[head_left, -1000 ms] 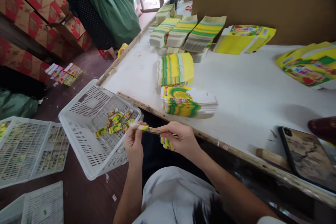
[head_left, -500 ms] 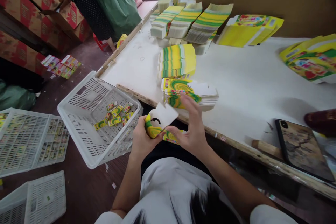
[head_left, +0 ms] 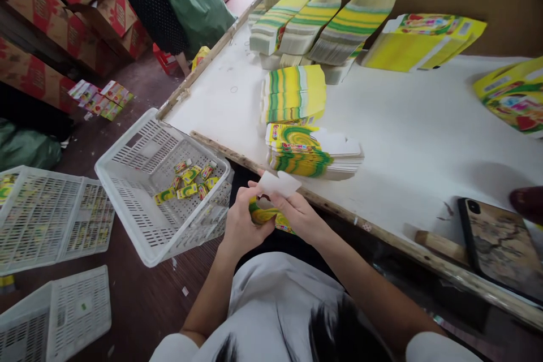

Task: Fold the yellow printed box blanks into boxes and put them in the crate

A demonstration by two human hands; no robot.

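Between my hands, just off the table's front edge, is a small yellow and green printed carton with white flaps standing up. My left hand grips its left side, fingers wrapped round it. My right hand has closed on the carton's right side, thumb against the white flap. Part of the carton is hidden by my fingers. Right beyond my hands lies a fanned stack of flat cartons, with another stack behind it.
A white plastic basket holding several small folded cartons stands to my left. More crates are on the floor. A phone lies at the table's right. Behind, a person stands by a green sack.
My right hand has come down from its spread pose onto the carton and its flap. The carton's white flaps now tilt lower. The view has shifted slightly.
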